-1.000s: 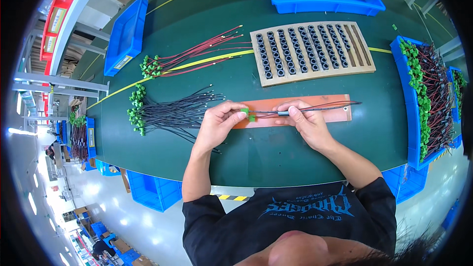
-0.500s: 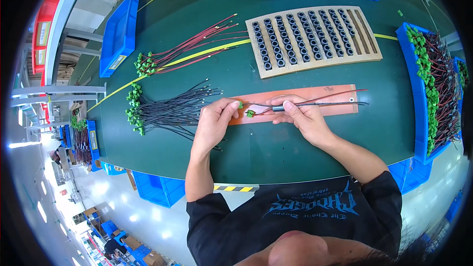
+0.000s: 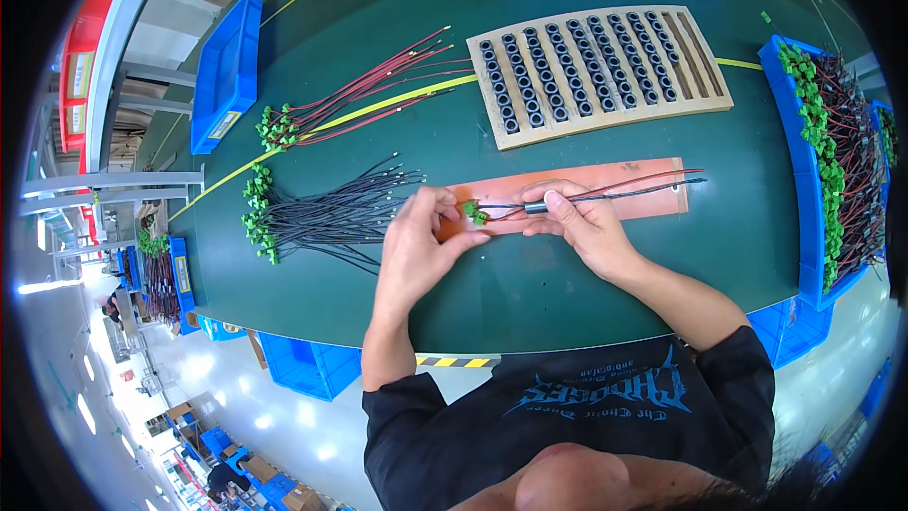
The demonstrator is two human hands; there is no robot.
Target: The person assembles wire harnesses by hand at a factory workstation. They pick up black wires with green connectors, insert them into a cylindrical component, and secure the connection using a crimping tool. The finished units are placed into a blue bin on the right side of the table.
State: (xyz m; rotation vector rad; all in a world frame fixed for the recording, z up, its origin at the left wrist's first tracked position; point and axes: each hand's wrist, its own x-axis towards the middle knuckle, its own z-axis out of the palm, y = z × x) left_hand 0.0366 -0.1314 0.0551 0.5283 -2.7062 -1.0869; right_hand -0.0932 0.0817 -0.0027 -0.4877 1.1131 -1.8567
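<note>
Underneath, green tabletop (image 3: 567, 308); beyond, shiny pale floor (image 3: 293, 431); right hand (image 3: 591, 230) pinching black cylinder (image 3: 535, 208), left hand (image 3: 419, 238) loosely parted.

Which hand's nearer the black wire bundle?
Left. The left hand is by the tips of the black wire bundle; the right hand is farther right, gripping the black cylinder.

Red bin (image 3: 95, 33) & grey metal frame (image 3: 142, 180) far L, blk/yel striped tape (image 3: 457, 361) nr blue bin (image 3: 331, 374).

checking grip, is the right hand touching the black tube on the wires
Touching: the head view shows the right hand pinching the black tube, no visible gap.
</note>
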